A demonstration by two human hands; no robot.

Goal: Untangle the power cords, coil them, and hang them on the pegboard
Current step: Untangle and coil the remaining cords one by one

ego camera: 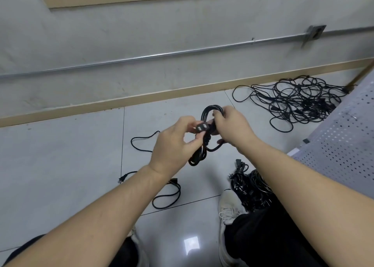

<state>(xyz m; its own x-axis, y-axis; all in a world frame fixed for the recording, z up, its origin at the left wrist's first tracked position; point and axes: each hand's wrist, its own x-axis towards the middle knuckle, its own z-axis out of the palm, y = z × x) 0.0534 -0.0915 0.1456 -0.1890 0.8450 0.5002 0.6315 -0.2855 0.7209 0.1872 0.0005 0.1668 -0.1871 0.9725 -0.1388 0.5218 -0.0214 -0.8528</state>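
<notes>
A black power cord wound into a coil (204, 145) hangs in the air between my hands above the tiled floor. My left hand (174, 145) pinches the cord's plug end (60, 127) beside the coil's middle. My right hand (232, 128) grips the top loops of the coil, fingers curled round them. A tangled heap of black cords (299, 103) lies on the floor at the back right. A pile of coiled cords (251, 188) sits by my right shoe. A grey perforated pegboard (344, 149) leans at the right edge.
A loose black cord (166, 198) with a plug trails on the floor under my left forearm. My white shoe (228, 206) and black trousers fill the lower frame. A wall with a metal conduit (162, 54) and wooden skirting runs across the back.
</notes>
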